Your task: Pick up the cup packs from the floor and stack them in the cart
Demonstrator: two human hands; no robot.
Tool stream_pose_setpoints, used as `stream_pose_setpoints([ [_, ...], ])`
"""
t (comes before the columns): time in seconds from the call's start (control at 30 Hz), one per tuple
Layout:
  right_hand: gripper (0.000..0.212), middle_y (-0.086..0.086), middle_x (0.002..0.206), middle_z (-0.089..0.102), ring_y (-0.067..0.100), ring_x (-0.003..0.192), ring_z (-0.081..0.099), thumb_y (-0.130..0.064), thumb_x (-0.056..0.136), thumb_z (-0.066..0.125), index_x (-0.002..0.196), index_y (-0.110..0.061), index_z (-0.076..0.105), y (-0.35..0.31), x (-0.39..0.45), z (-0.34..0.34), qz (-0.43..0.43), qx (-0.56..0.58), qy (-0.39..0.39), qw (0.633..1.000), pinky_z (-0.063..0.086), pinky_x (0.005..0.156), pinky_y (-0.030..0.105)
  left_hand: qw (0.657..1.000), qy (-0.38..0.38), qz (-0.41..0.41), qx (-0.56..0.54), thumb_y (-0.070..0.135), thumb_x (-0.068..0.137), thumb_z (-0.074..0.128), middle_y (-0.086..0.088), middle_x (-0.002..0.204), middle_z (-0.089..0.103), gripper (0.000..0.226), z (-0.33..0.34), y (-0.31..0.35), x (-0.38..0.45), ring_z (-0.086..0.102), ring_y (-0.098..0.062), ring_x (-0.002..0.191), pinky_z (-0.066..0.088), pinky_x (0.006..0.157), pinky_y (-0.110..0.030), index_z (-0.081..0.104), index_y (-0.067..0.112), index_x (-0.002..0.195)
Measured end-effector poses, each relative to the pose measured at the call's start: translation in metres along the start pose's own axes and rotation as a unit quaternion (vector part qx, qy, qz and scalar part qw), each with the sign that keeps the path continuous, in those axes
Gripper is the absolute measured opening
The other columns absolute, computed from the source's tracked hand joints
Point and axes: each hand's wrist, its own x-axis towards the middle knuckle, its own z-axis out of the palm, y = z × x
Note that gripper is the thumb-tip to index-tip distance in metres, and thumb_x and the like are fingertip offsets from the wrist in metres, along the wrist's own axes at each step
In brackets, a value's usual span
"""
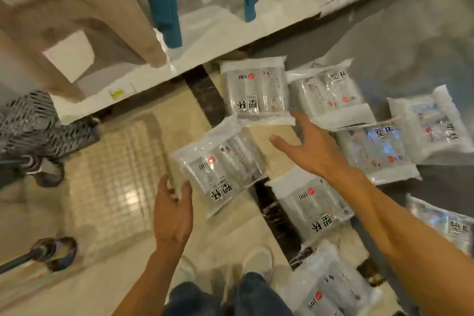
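Observation:
Several clear plastic cup packs lie on the floor. My left hand grips the lower left corner of one cup pack, which is tilted and raised above the floor. My right hand is open with fingers spread, just right of that pack and in front of another pack lying by the shelf base. More packs lie to the right and nearer me. Part of the cart, a dark mesh basket, shows at the left edge.
A low white shelf base runs across the top with beige and blue plastic stools on it. A cart wheel stands at lower left. My shoes are at the bottom, on beige tile beside a dark strip.

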Motion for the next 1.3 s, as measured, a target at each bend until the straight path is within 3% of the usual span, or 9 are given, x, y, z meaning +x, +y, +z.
stream_pose_setpoints([
  [0.13, 0.094, 0.008, 0.156, 0.052, 0.029, 0.140, 0.054, -0.071, 0.087, 0.068, 0.165, -0.032, 0.030, 0.043, 0.090, 0.110, 0.008, 0.025, -0.037, 0.999, 0.045, 0.114, 0.044, 0.997, 0.016, -0.042, -0.061, 0.057, 0.101, 0.047, -0.007, 0.139, 0.056, 0.067, 0.083, -0.078, 0.083, 0.055, -0.020, 0.103, 0.041, 0.090, -0.039, 0.026, 0.029, 0.159],
  [0.33, 0.095, 0.014, 0.153, 0.054, 0.031, 0.136, 0.055, -0.069, 0.087, 0.071, 0.164, -0.028, 0.033, 0.106, 0.207, 0.232, 0.018, 0.054, -0.052, 0.997, 0.044, 0.109, 0.040, 0.980, 0.053, -0.120, -0.149, 0.061, 0.098, 0.050, -0.007, 0.130, 0.059, 0.068, 0.183, -0.150, 0.187, 0.058, -0.029, 0.118, 0.042, 0.095, -0.040, 0.040, 0.018, 0.149],
  [0.47, 0.088, 0.004, 0.146, 0.059, 0.023, 0.120, 0.060, -0.074, 0.086, 0.068, 0.154, -0.022, 0.048, 0.129, 0.245, 0.269, -0.010, 0.093, -0.062, 0.994, 0.045, 0.092, 0.033, 0.971, 0.128, -0.122, -0.162, 0.062, 0.095, 0.052, 0.006, 0.097, 0.061, 0.047, 0.211, -0.161, 0.209, 0.057, -0.020, 0.088, 0.035, 0.081, -0.035, 0.055, 0.016, 0.109],
  [0.63, 0.093, 0.000, 0.135, 0.062, 0.025, 0.122, 0.063, -0.087, 0.072, 0.065, 0.139, -0.024, 0.053, 0.123, 0.241, 0.267, -0.034, 0.143, -0.050, 0.988, 0.051, 0.100, 0.043, 0.962, 0.110, -0.112, -0.225, 0.060, 0.094, 0.058, 0.011, 0.093, 0.056, 0.048, 0.204, -0.158, 0.205, 0.055, -0.017, 0.084, 0.040, 0.075, -0.037, 0.050, 0.017, 0.115],
  [0.77, 0.091, -0.006, 0.133, 0.068, 0.018, 0.117, 0.068, -0.086, 0.072, 0.068, 0.141, -0.028, 0.055, 0.088, 0.206, 0.233, -0.051, 0.164, -0.034, 0.985, 0.054, 0.105, 0.049, 0.957, 0.088, -0.071, -0.266, 0.067, 0.084, 0.066, 0.006, 0.098, 0.060, 0.047, 0.162, -0.133, 0.187, 0.059, -0.018, 0.088, 0.048, 0.083, -0.041, 0.051, 0.026, 0.102],
  [0.87, 0.080, -0.015, 0.130, 0.068, 0.009, 0.115, 0.067, -0.082, 0.079, 0.068, 0.140, -0.030, 0.057, 0.046, 0.166, 0.185, -0.077, 0.160, -0.005, 0.984, 0.052, 0.106, 0.044, 0.958, 0.071, -0.049, -0.275, 0.053, 0.094, 0.065, 0.010, 0.090, 0.054, 0.041, 0.113, -0.090, 0.157, 0.054, -0.008, 0.078, 0.042, 0.068, -0.027, 0.049, 0.018, 0.108],
  [1.0, 0.079, -0.020, 0.132, 0.045, 0.007, 0.124, 0.047, -0.065, 0.093, 0.066, 0.155, -0.023, 0.044, -0.035, 0.102, 0.097, -0.084, 0.155, 0.031, 0.984, 0.036, 0.107, 0.032, 0.960, 0.059, -0.007, -0.274, 0.060, 0.092, 0.061, 0.012, 0.097, 0.055, 0.051, 0.024, -0.013, 0.106, 0.055, -0.003, 0.085, 0.041, 0.068, -0.027, 0.050, 0.019, 0.121],
  [1.13, 0.084, -0.008, 0.111, 0.074, 0.020, 0.104, 0.071, -0.092, 0.071, 0.062, 0.120, -0.025, 0.066, -0.137, 0.038, 0.003, -0.099, 0.149, 0.057, 0.982, 0.056, 0.091, 0.042, 0.953, 0.065, 0.038, -0.294, 0.076, 0.079, 0.063, 0.005, 0.111, 0.065, 0.077, -0.093, 0.072, 0.053, 0.064, -0.018, 0.101, 0.053, 0.086, -0.043, 0.055, 0.019, 0.129],
  [1.3, 0.066, -0.010, 0.103, 0.076, 0.015, 0.101, 0.072, -0.085, 0.078, 0.064, 0.115, -0.031, 0.069, -0.302, -0.069, -0.121, -0.143, 0.163, 0.074, 0.973, 0.055, 0.096, 0.046, 0.939, 0.103, 0.088, -0.315, 0.064, 0.089, 0.063, 0.013, 0.098, 0.061, 0.061, -0.272, 0.185, -0.033, 0.058, -0.004, 0.084, 0.042, 0.065, -0.029, 0.058, 0.013, 0.123],
])
